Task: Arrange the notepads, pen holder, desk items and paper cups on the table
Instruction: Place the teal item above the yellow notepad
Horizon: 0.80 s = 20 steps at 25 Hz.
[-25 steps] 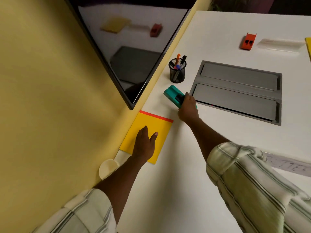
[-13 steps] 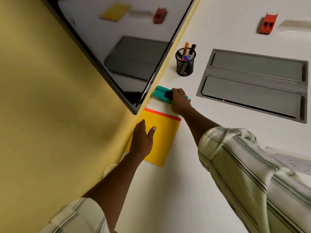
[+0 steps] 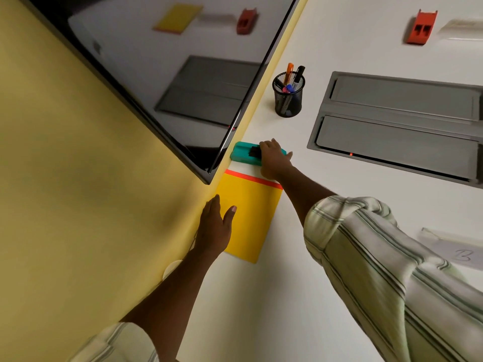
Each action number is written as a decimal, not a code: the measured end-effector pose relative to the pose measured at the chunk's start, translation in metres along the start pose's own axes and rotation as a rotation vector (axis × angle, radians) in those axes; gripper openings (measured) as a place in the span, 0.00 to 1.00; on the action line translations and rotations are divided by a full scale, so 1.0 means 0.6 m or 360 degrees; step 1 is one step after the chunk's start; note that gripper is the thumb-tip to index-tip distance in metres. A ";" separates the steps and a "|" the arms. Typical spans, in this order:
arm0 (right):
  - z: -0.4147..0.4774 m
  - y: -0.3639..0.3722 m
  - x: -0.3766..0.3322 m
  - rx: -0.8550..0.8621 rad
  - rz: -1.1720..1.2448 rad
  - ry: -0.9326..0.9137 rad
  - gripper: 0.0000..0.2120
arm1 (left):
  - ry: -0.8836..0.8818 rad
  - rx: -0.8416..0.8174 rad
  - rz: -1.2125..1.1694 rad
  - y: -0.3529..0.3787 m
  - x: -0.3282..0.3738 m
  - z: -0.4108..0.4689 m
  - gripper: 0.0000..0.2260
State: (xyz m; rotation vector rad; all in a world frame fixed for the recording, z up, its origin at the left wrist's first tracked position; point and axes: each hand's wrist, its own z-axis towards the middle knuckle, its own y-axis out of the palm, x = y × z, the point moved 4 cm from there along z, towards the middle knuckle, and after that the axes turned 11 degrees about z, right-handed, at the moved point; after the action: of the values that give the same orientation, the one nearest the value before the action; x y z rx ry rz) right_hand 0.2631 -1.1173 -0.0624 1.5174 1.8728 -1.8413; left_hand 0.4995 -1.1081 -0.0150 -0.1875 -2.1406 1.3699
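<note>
White table (image 3: 339, 296): yellow rectangular notepad with orange top strip (image 3: 254, 212) at wall edge. Left hand (image 3: 214, 228) flat on notepad, grip wide. Right hand (image 3: 274, 160) grip holding teal plastic desk item (image 3: 243, 154) just beyond notepad. Black mesh pen holder (image 3: 288, 96) farther back.

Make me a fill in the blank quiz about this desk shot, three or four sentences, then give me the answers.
1. The left hand lies flat on the ______ notepad.
2. The right hand rests on the ______ desk item beside the wall.
3. The black mesh pen holder stands ______ on the table.
4. The orange desk item lies on the table with ______ hand on it.

Missing words: yellow; teal; upright; no
</note>
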 end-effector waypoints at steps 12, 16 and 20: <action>-0.061 -0.027 -0.009 0.0364 -0.0130 -0.0306 0.39 | 0.0033 0.0039 0.0007 -0.009 0.025 -0.025 0.29; -0.126 -0.033 0.022 0.0531 0.0057 -0.0140 0.32 | 0.0075 0.0038 -0.0045 -0.004 0.058 -0.047 0.29; -0.188 -0.051 0.054 0.0531 0.0068 0.0032 0.28 | 0.0234 0.0110 -0.0135 -0.010 0.121 -0.066 0.28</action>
State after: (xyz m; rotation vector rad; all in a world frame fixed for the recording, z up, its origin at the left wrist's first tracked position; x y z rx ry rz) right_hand 0.2871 -1.0018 -0.0339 1.6602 1.5845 -2.2117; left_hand 0.4627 -1.0497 0.0310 -0.1631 -1.9552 1.3369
